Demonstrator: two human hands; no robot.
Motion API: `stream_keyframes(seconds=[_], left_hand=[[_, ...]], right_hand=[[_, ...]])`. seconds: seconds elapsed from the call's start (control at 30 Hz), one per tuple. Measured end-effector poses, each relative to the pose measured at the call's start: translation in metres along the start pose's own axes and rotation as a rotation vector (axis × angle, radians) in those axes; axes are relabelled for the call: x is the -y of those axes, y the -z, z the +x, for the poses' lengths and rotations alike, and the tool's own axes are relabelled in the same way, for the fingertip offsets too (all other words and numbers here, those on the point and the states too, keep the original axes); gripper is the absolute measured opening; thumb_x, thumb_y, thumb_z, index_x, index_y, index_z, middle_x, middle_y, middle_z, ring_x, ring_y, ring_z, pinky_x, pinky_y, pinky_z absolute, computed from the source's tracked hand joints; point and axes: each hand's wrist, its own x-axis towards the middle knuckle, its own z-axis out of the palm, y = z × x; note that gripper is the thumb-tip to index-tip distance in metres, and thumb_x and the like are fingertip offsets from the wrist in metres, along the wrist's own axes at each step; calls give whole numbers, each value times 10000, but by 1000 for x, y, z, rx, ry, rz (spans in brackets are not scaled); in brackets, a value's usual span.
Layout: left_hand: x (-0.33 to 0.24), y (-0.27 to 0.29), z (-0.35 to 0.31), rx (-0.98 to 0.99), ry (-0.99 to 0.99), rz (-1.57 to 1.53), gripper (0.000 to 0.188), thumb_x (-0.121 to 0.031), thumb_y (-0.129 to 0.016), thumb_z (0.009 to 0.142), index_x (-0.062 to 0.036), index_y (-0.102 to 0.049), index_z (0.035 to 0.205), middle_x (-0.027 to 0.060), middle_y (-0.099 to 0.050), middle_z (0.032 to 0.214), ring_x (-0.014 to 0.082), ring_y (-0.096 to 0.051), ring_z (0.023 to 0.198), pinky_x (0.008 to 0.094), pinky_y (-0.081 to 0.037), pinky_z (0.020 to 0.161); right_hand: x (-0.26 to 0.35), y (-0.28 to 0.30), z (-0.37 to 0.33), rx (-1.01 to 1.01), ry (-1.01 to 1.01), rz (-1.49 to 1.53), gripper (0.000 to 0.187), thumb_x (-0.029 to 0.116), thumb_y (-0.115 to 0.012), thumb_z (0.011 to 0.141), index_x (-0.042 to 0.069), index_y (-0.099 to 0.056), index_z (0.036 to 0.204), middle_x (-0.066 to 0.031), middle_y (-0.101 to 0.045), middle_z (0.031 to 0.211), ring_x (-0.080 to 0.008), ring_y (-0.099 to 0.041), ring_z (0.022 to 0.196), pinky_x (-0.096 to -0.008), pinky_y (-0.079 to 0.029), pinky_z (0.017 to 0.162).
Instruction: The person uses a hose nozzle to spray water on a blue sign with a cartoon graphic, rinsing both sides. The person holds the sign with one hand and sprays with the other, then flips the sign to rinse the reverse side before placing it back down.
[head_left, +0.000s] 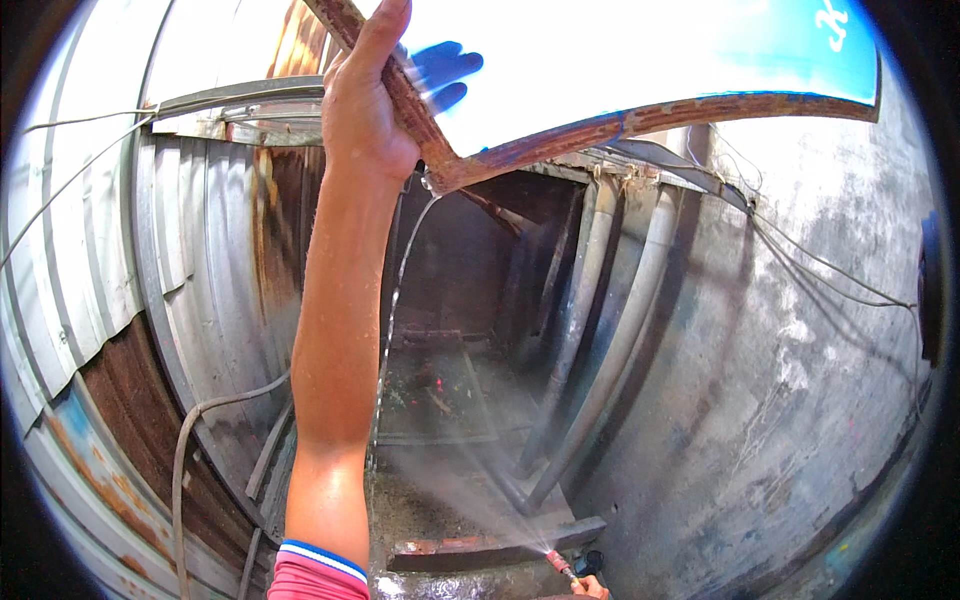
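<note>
Frame [690,108] of worn, reddish-brown wood is leaning high overhead, its sheet [620,60] glowing white and blue; water [394,295] is trickling from its lower corner; the left hand [368,110] is clasping one side, thumb in front, fingers showing slightly spread behind; the right hand [592,588] is curling around a red nozzle [557,563], which is spraying mist [480,495].

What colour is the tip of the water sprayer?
The sprayer tip is reddish; see the head view.

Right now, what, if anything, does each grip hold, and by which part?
Left grip: framed panel, by its side bar near a corner. Right grip: spray nozzle, by its rear end.
</note>
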Motion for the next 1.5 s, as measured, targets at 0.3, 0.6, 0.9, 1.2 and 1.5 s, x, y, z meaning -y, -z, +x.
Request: stream_keyframes(seconds=[0.3,0.6,0.9,1.2,1.5], left_hand=[[-3,-3,-2,5,-42,9,514,-460,-759,738,-80,-556,1019,138,-657,823,300,-680,786,371,-511,638],[-3,1,-15,-17,26,-31,544,-454,-761,740,-90,-526,1069,141,-647,852,297,-671,788,371,-505,660],[-1,16,-15,-46,24,-31,510,-453,-732,771,-49,-582,1044,150,-662,852,317,-690,794,376,-521,668],[-7,25,-14,-84,16,-31,490,-452,-750,753,-57,-583,989,135,-661,809,308,-689,760,366,-522,636],[-11,40,-21,-193,59,-23,497,-447,-769,734,-72,-553,980,125,-654,781,288,-681,722,355,-514,574]], right_hand=[[-16,-15,-6,-103,112,-77,152,363,-686,787,217,-705,751,36,-612,656,-178,-523,518,-316,-451,487],[2,12,14,-36,20,94,177,379,-687,789,222,-697,708,21,-595,613,-180,-512,478,-319,-432,448],[1,8,3,67,-146,179,145,400,-685,773,270,-686,708,34,-596,624,-190,-535,520,-328,-451,484],[-10,-4,-5,-23,-43,42,175,403,-651,796,265,-684,694,34,-587,606,-191,-519,506,-322,-441,479],[-10,0,-2,226,-133,220,231,367,-583,870,179,-656,756,-40,-616,657,-212,-550,535,-358,-451,509]])
